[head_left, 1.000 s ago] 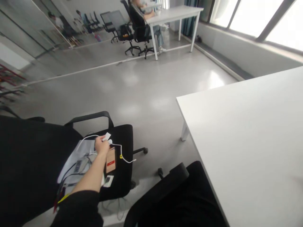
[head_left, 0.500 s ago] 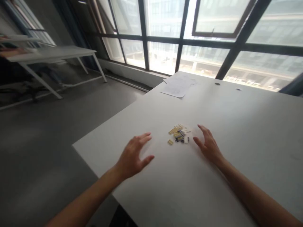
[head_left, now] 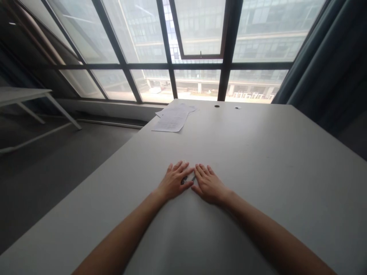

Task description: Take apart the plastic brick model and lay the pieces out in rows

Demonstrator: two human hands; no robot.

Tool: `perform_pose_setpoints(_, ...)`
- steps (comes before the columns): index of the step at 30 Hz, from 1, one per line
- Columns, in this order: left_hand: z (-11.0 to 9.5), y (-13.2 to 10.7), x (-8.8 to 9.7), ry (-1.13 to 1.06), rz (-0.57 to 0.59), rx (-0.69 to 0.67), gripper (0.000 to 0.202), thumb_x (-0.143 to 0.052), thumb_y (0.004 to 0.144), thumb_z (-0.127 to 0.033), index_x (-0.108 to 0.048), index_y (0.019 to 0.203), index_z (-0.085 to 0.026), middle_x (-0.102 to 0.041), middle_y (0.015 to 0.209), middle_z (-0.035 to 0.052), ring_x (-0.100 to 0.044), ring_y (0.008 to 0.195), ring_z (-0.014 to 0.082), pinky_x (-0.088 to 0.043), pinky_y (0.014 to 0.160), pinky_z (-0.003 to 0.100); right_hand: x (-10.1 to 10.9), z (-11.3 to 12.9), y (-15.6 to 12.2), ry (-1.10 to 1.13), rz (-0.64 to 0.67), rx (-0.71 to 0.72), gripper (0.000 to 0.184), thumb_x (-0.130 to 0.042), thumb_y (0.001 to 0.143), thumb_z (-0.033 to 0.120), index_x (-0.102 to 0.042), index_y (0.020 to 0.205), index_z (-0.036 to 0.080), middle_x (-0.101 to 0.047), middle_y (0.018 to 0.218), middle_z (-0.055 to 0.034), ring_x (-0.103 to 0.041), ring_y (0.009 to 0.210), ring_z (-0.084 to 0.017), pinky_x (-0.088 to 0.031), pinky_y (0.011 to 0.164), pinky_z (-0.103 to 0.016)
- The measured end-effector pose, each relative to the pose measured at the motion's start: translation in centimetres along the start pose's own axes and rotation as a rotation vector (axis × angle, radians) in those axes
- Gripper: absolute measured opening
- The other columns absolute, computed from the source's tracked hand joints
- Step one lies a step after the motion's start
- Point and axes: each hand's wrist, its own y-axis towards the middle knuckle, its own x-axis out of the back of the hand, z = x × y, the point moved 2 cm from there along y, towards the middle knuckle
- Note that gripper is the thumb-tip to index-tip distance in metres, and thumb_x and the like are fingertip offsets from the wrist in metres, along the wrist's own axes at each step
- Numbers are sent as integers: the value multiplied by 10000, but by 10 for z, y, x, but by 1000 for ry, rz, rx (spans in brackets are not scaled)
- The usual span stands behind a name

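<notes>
Palm down, my left hand [head_left: 173, 181] lies open over the left side of a small pile of toy building bricks [head_left: 190, 177], its fingers spread. From the right, my right hand [head_left: 211, 186] covers the pile's other side, open and flat with fingers stretched out. The fingertips of both hands nearly meet above the bricks. Only a few dark and pale pieces show in the gap between thumbs and forefingers. A pale bit also peeks out past the left fingertips. Most of the pile is hidden under the hands.
The white table [head_left: 252, 152] stretches out to the windows. Printed paper sheets [head_left: 172, 119] lie at its far left edge. Two cable holes [head_left: 217, 106] are near the back edge. A second white table [head_left: 24, 93] stands at left, and a dark curtain [head_left: 318, 72] hangs at right.
My two hands have come together onto the bricks, which lay uncovered between them before. The view has turned to the right and levelled.
</notes>
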Motion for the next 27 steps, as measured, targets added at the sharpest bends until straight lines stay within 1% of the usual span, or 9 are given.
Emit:
perform_pose_setpoints(4, 1, 5, -2, 16, -49, 27, 438, -486, 898, -436, -504, 1315, -304, -452, 1433, 60, -333, 1368, 286, -259, 1107, 536, 0, -3, 6, 9, -20, -2, 702, -305, 950, 508, -268, 1453, 20, -233, 1525, -201, -172, 1428, -305, -114, 1151, -517)
perform_pose_setpoints(7, 1, 6, -1, 22, -88, 33, 445, -523, 875, -446, -530, 1282, -269, -468, 1415, 77, -344, 1360, 282, -279, 1111, 498, 3, -2, -1, 12, -51, -54, 728, -335, 938, 526, -278, 1446, 7, -232, 1521, -219, -162, 1428, -321, -106, 1149, -522)
perform_pose_setpoints(10, 3, 7, 0, 24, -120, 58, 570, -578, 822, -521, -496, 1318, -252, -415, 1451, 106, -322, 1370, 306, -285, 1109, 501, 7, 2, -18, 20, -85, -85, 715, -360, 934, 524, -299, 1441, 24, -242, 1520, -217, -163, 1428, -321, -113, 1148, -520)
perform_pose_setpoints(13, 6, 10, -2, 27, -97, 57, 685, -620, 768, -575, -463, 1353, -256, -379, 1475, 119, -331, 1366, 322, -285, 1109, 512, 8, 8, -33, 53, -64, -32, 679, -355, 938, 525, -326, 1439, 68, -289, 1512, -184, -206, 1419, -303, -132, 1149, -512)
perform_pose_setpoints(15, 8, 12, -3, 23, -97, 42, 634, -614, 773, -572, -500, 1322, -274, -417, 1452, 107, -369, 1346, 313, -300, 1104, 507, 6, 11, -36, 70, -48, -15, 694, -363, 931, 543, -316, 1446, 81, -300, 1510, -171, -219, 1415, -301, -138, 1148, -518)
perform_pose_setpoints(18, 9, 15, -2, 4, -133, 13, 492, -576, 818, -539, -562, 1251, -305, -482, 1404, 78, -419, 1314, 290, -334, 1088, 493, 4, 13, -29, 79, -51, -24, 712, -377, 924, 554, -304, 1452, 82, -301, 1510, -166, -212, 1417, -302, -129, 1150, -522)
perform_pose_setpoints(23, 13, 16, 0, 21, -144, 1, 398, -525, 866, -495, -598, 1197, -287, -522, 1351, 82, -469, 1263, 269, -379, 1058, 463, 6, 11, -17, 121, -57, -5, 673, -418, 925, 515, -336, 1437, 86, -327, 1501, -161, -235, 1410, -295, -118, 1154, -516)
perform_pose_setpoints(25, 15, 17, -1, 37, -153, 11, 375, -515, 875, -482, -608, 1176, -280, -529, 1337, 83, -470, 1257, 269, -383, 1053, 456, 10, 9, -21, 190, -83, -2, 634, -460, 918, 467, -367, 1423, 97, -364, 1485, -149, -269, 1397, -279, -148, 1161, -480)
perform_pose_setpoints(27, 15, 16, 0, 44, -203, 23, 351, -509, 882, -460, -613, 1160, -273, -535, 1326, 82, -461, 1261, 272, -376, 1057, 454, 16, 4, -33, 307, -132, -19, 585, -497, 905, 413, -410, 1400, 115, -412, 1459, -134, -327, 1370, -257, -212, 1155, -431)
